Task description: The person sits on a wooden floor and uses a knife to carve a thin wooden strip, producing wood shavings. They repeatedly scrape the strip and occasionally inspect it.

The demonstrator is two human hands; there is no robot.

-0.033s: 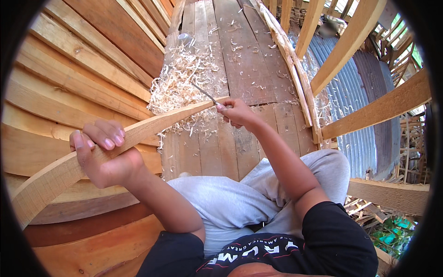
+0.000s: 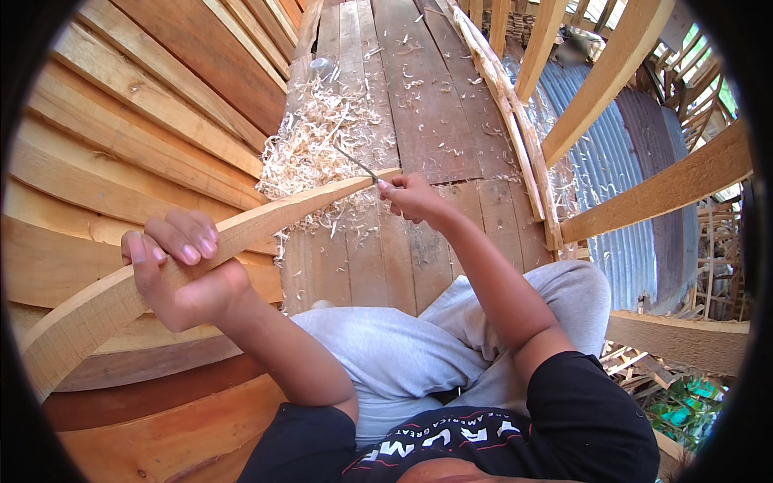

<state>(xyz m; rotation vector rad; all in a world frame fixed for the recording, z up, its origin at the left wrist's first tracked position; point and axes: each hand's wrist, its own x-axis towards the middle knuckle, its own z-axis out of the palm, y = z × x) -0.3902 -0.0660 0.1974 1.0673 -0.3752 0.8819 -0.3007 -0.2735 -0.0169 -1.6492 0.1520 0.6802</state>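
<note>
My left hand is wrapped around a long curved wooden slat that runs from the lower left up toward the middle. At the slat's far tip my right hand grips a thin metal blade, whose point angles up and left over the wood. Just beyond the tip, a pile of pale wood shavings lies on the plank floor. My grey-trousered legs are folded beneath both arms.
Stacked curved planks form a wall on the left. Wooden ribs and a rail edge the floor on the right, with corrugated metal sheeting below them. A small pale round object sits beyond the shavings.
</note>
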